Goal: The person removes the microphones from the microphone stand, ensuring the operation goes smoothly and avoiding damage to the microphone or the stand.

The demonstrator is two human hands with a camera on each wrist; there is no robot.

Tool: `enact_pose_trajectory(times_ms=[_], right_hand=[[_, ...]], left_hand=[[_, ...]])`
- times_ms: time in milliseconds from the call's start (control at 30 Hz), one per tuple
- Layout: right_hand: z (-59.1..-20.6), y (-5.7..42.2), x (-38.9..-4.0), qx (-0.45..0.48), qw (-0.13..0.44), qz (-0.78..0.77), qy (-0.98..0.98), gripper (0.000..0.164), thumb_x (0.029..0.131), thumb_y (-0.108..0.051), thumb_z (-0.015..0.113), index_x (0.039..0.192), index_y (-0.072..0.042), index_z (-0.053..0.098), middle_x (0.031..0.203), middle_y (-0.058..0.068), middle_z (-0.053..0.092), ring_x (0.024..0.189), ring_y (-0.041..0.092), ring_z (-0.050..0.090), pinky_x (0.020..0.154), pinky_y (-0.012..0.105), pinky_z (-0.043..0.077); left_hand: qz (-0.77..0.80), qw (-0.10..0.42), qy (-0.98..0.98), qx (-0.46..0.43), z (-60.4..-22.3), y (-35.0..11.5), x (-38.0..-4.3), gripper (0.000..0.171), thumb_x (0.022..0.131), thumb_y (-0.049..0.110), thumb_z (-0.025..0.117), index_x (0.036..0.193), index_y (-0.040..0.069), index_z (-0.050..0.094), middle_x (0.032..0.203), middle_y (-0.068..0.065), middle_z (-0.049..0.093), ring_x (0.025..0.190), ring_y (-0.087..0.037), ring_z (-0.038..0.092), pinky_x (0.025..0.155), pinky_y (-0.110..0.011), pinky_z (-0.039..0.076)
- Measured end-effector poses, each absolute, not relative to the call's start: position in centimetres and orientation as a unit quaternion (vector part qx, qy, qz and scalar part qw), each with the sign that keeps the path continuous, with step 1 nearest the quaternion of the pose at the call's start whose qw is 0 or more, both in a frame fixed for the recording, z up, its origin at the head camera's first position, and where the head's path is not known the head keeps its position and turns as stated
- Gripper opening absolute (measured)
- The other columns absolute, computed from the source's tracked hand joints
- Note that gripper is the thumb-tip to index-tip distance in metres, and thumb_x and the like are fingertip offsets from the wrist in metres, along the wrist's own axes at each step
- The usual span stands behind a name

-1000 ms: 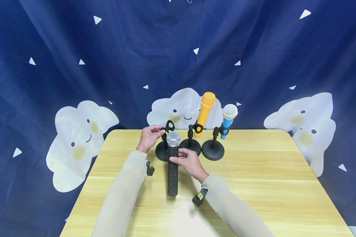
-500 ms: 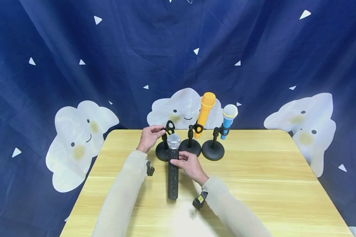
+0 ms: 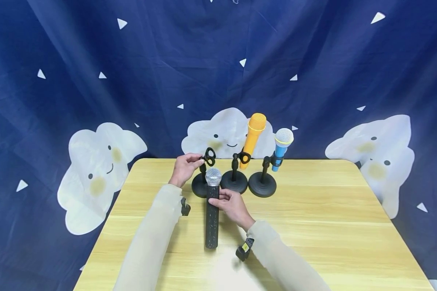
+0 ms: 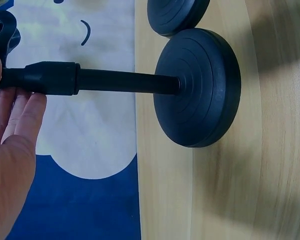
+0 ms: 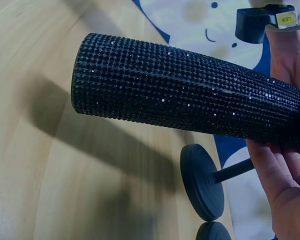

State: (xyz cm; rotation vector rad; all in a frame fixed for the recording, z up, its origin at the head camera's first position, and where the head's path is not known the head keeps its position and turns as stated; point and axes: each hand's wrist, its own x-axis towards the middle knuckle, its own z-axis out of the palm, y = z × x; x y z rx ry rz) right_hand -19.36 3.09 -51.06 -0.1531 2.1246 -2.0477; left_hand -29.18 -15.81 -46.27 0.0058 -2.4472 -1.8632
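Observation:
A black studded microphone (image 3: 212, 220) with a silver mesh head is gripped by my right hand (image 3: 234, 205) around its upper body, held above the table with the head pointing up and away. In the right wrist view its studded handle (image 5: 175, 90) fills the middle. My left hand (image 3: 184, 167) pinches the top of the leftmost microphone stand (image 4: 115, 81), just below its clip (image 3: 209, 157). That clip holds nothing. The stand's round black base (image 4: 197, 87) rests on the table, partly hidden behind the microphone in the head view.
Beside it, a second stand (image 3: 234, 184) bears an orange microphone (image 3: 253, 135). To the right, a third stand (image 3: 262, 185) carries a blue microphone (image 3: 280, 150) with a white head. The wooden table (image 3: 331, 226) ends at a blue cloud-patterned curtain (image 3: 218, 60).
My right hand has drawn the black microphone slightly toward me and down, away from the leftmost clip. The left hand keeps its pinch on the stand.

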Motion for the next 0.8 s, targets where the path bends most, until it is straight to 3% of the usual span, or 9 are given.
enact_pose_trajectory(times_ms=[800], right_hand=[[-52.5,2.8,-19.1,-0.054,0.080,-0.674,0.732,0.037,0.084,-0.008,0.081,0.112,0.011,0.067,0.096,0.020,0.073,0.084,0.022,0.073,0.074,0.029,0.060]], left_hand=[[-0.606,0.035,-0.795,-0.002,-46.4,-15.8,-29.2,0.030,0.092,0.006,0.073,0.120,-0.004,0.070,0.110,-0.020,0.072,0.105,-0.028,0.068,0.095,-0.036,0.053]])
